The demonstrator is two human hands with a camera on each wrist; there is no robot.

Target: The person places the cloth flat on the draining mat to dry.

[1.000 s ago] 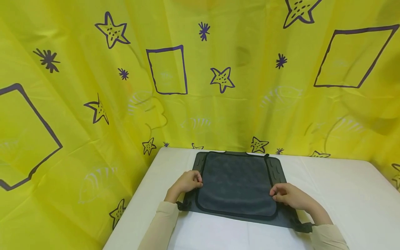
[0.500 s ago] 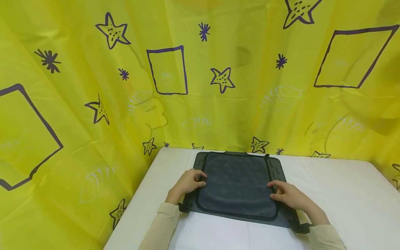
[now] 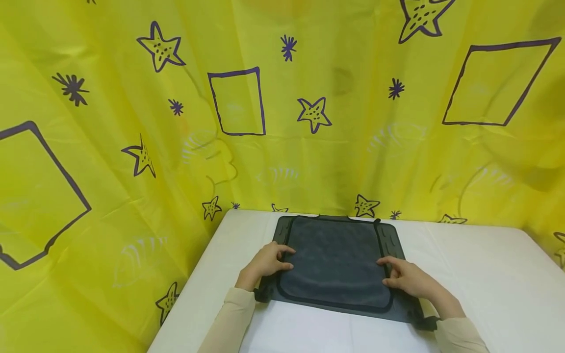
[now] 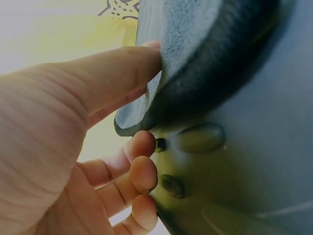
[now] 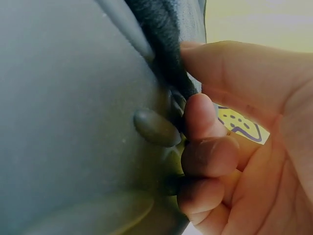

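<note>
A dark blue-grey cloth with a black border [image 3: 333,260] lies spread over a dark grey board [image 3: 390,240] with small raised ovals along its sides. My left hand [image 3: 267,260] is at the cloth's left edge, thumb and index finger spaced apart and touching it. On the opposite edge, my right hand [image 3: 408,277] touches the cloth in much the same way. In the left wrist view, the cloth's edge [image 4: 129,128] stands slightly raised beside the thumb. Loosely bent, the other fingers [image 5: 210,156] of the right hand rest near the board's raised ovals.
The board lies on a white table [image 3: 476,274], close to its back edge. A yellow curtain [image 3: 344,162] with drawn stars and frames hangs behind the table and along the left. Black bands sit by both wrists, over the board's near corners.
Both hands have shifted slightly inward over the cloth. Their thumbs and index fingers, close together at the edges before, now stand apart. Cloth and board have stayed in place.
</note>
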